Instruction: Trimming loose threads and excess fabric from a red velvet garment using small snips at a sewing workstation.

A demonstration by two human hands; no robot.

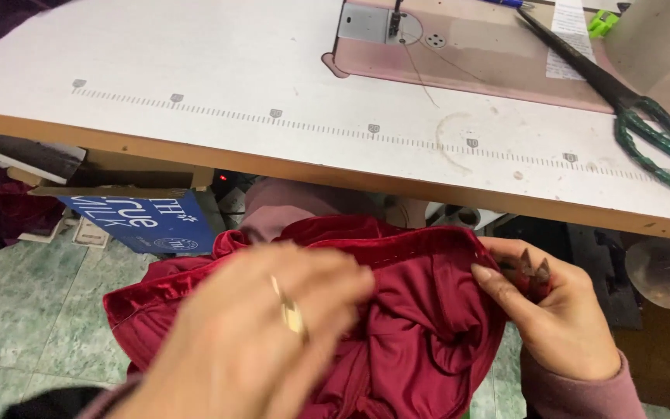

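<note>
A crumpled dark red velvet garment [420, 326] lies in my lap below the table's front edge. My left hand [265, 341], blurred and wearing a ring, rests on the garment's left part with its fingers spread over the cloth. My right hand [560, 310] grips the garment's upper right edge and also holds small thread snips [535, 273], whose points stick up between the fingers.
A white sewing table [219, 70] with a printed ruler strip spans the top. The sewing machine bed [459, 46] sits at back right. Large green-handled scissors [645, 128] lie at right. A blue box [145, 221] sits under the table over the green tiled floor [17, 326].
</note>
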